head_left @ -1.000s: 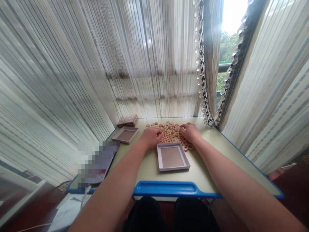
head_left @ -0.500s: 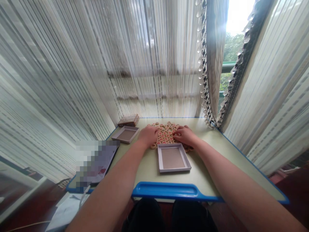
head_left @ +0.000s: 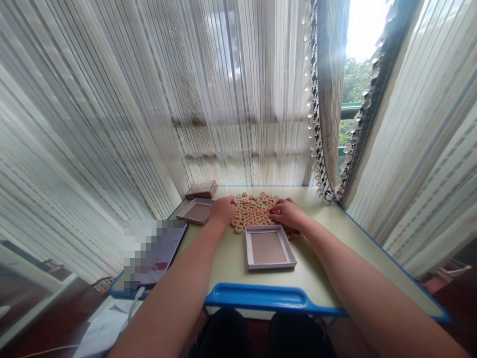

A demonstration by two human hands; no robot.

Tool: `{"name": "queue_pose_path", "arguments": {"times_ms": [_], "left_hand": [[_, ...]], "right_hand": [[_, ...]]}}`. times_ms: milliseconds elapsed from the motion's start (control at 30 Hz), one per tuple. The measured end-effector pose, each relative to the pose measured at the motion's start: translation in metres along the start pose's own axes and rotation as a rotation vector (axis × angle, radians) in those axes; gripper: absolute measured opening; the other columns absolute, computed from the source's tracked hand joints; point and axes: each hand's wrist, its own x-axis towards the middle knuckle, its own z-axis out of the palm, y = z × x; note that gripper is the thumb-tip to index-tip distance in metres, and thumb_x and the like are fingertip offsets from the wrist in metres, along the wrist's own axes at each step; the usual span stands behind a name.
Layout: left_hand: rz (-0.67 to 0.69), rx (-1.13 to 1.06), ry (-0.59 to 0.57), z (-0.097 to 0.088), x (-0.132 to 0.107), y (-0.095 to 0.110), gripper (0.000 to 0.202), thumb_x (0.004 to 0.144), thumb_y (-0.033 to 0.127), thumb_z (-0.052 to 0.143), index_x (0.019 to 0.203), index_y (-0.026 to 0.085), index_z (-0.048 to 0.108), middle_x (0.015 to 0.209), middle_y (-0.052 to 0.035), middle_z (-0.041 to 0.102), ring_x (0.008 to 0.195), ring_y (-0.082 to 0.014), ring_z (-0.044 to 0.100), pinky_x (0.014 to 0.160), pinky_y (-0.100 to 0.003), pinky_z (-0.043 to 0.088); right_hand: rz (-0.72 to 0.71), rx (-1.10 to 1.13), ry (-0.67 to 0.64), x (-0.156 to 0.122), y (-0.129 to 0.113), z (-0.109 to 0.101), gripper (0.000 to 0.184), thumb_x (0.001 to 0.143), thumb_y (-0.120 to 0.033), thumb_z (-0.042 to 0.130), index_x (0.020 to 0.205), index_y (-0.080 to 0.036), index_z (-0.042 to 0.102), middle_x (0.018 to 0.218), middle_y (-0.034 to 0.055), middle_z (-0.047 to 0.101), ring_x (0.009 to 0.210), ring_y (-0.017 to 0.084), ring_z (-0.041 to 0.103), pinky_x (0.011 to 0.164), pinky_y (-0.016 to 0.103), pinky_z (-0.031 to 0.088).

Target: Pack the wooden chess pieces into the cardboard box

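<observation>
Dozens of round wooden Chinese chess pieces with red and dark characters lie in a flat cluster on the table. At the cluster's left edge is my left hand, its fingers curled together; the fingertips are partly hidden, so anything in them cannot be made out. My right hand rests over the right side of the cluster, thumb and fingers closed round a piece there. Just in front of the pieces sits a shallow open box, pale-walled with a brown bottom. Under my right wrist a few more pieces show.
A second shallow box part lies left of my left hand, with a brown stacked packet behind it. A tablet with a cable lies at the left. The table's blue front edge has a trough. Curtains hang behind.
My left hand has moved slightly left, away from the middle of the pieces, uncovering more of them on that side. The right hand stays near the same spot. The view has shifted a little.
</observation>
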Motion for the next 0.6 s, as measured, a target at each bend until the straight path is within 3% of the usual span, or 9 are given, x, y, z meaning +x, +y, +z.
{"name": "queue_pose_path", "arguments": {"times_ms": [133,233,300,333,400,467,533,600], "left_hand": [[0.01,-0.029,-0.016,0.005,0.001,-0.003,0.027,0.072,0.016,0.042,0.081,0.02,0.068,0.089,-0.0057,0.068,0.085,-0.0179,0.06,0.075,-0.027,0.045],[0.095,-0.093,-0.014,0.006,0.001,-0.002,0.029,0.071,0.014,0.041,0.08,0.018,0.068,0.087,-0.0051,0.068,0.083,-0.0168,0.059,0.077,-0.027,0.045],[0.211,-0.168,-0.032,0.004,-0.001,0.001,0.028,0.068,0.013,0.043,0.078,0.017,0.069,0.085,-0.0045,0.068,0.083,-0.0162,0.058,0.078,-0.026,0.044],[0.272,-0.212,-0.058,0.003,-0.002,0.002,0.027,0.065,0.012,0.045,0.077,0.016,0.069,0.083,-0.0041,0.068,0.083,-0.0159,0.058,0.078,-0.026,0.044],[0.355,-0.301,-0.162,-0.001,-0.004,0.005,0.025,0.062,0.013,0.048,0.074,0.014,0.069,0.077,-0.0031,0.067,0.078,-0.0153,0.057,0.074,-0.024,0.044],[0.372,-0.363,-0.326,-0.005,-0.006,0.006,0.023,0.062,0.017,0.049,0.071,0.013,0.069,0.067,-0.0015,0.064,0.068,-0.0135,0.056,0.063,-0.023,0.043],[0.39,-0.374,-0.467,-0.009,-0.008,0.005,0.022,0.063,0.022,0.051,0.071,0.013,0.069,0.06,0.0,0.061,0.06,-0.0118,0.054,0.055,-0.021,0.04],[0.418,-0.358,-0.538,-0.01,-0.009,0.003,0.021,0.062,0.026,0.054,0.071,0.014,0.069,0.059,0.0008,0.06,0.059,-0.0111,0.053,0.053,-0.02,0.037]], "right_hand": [[-0.003,0.03,0.063,-0.002,-0.008,-0.007,0.023,0.074,-0.036,0.057,0.087,-0.023,0.071,0.098,0.0074,0.061,0.094,0.024,0.046,0.085,0.033,0.038],[-0.091,0.107,0.091,-0.01,-0.03,-0.024,0.021,0.075,-0.034,0.057,0.087,-0.023,0.07,0.097,0.0075,0.06,0.095,0.022,0.048,0.085,0.032,0.038],[-0.206,0.184,0.004,-0.018,-0.049,-0.035,0.02,0.072,-0.035,0.06,0.086,-0.024,0.071,0.094,0.0051,0.061,0.091,0.02,0.051,0.083,0.03,0.039],[-0.271,0.231,-0.101,-0.023,-0.058,-0.039,0.022,0.073,-0.037,0.06,0.088,-0.025,0.07,0.093,0.0036,0.061,0.086,0.018,0.053,0.079,0.027,0.041],[-0.34,0.241,-0.298,-0.031,-0.071,-0.043,0.021,0.073,-0.038,0.059,0.087,-0.027,0.071,0.082,0.0008,0.062,0.071,0.013,0.054,0.066,0.023,0.041],[-0.34,0.176,-0.383,-0.037,-0.079,-0.041,0.02,0.073,-0.036,0.058,0.086,-0.027,0.071,0.073,-0.0008,0.063,0.06,0.011,0.052,0.057,0.022,0.038],[-0.329,0.101,-0.383,-0.04,-0.081,-0.037,0.02,0.073,-0.035,0.057,0.086,-0.028,0.071,0.066,-0.0015,0.062,0.055,0.01,0.05,0.053,0.022,0.035],[-0.323,0.045,-0.348,-0.041,-0.081,-0.035,0.022,0.074,-0.036,0.055,0.087,-0.029,0.07,0.063,-0.0014,0.062,0.052,0.01,0.048,0.05,0.022,0.033]]}}
